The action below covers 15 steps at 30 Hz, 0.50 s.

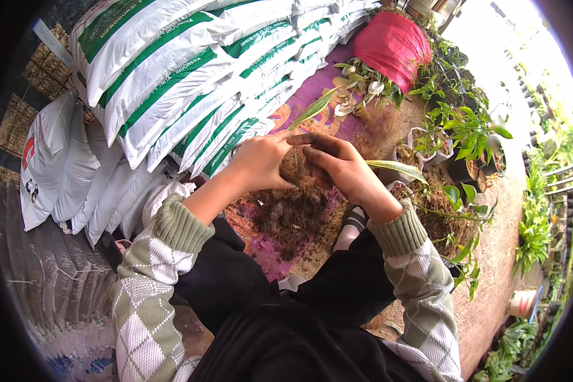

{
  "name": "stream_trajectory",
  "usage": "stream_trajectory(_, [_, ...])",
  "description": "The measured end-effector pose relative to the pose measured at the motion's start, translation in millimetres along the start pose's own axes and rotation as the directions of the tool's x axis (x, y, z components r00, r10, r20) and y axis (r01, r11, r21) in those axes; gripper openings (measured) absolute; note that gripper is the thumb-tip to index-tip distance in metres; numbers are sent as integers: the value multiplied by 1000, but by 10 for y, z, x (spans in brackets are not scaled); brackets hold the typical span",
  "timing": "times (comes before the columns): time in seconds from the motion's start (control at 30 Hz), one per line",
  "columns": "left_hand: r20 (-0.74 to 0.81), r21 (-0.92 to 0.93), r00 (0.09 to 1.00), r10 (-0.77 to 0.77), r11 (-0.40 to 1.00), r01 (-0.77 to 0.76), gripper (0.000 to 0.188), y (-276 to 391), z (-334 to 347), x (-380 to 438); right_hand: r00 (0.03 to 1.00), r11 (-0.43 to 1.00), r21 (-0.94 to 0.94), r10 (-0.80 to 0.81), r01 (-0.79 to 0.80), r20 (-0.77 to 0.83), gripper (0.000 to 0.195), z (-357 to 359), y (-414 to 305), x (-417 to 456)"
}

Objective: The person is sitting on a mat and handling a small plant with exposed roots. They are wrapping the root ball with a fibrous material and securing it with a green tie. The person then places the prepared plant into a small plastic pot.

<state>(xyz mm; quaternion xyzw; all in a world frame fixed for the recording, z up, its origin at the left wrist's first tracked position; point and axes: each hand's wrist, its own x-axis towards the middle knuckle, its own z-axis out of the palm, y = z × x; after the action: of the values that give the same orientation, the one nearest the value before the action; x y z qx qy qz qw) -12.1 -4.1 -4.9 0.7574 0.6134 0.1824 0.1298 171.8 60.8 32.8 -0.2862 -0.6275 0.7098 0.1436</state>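
Both my hands are around a brown fibrous root ball [293, 167], held above a heap of dark soil and fibre [291, 219]. My left hand [262, 160] grips its left side, the thumb below it. On the right, my right hand [336, 164] presses soil-darkened fingers to the top and side of the ball. A long yellow-edged green leaf [317, 109] rises beyond my fingers, and another such leaf [396, 168] sticks out to the right of my right hand. The leaves' bases are hidden by my hands.
White and green sacks [172, 86] are stacked at upper left, with plain white sacks [62, 162] below. A red mesh sack [391, 47] lies beyond the purple mat [310, 95]. Potted plants [463, 157] stand at right. A white cup-like object [291, 282] sits between my legs.
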Motion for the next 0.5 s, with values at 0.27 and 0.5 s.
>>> stream_trajectory(0.27, [-81, 13, 996, -50, 999, 51, 76, -63, -149, -17, 971, 998, 14, 59, -64, 231, 38, -80, -168, -306])
stream_trajectory(0.5, [-207, -71, 950, -235, 972, 225, 83, -123, -312, -51, 896, 993, -113, 27, 26, 444, 38, 199, -212, -472])
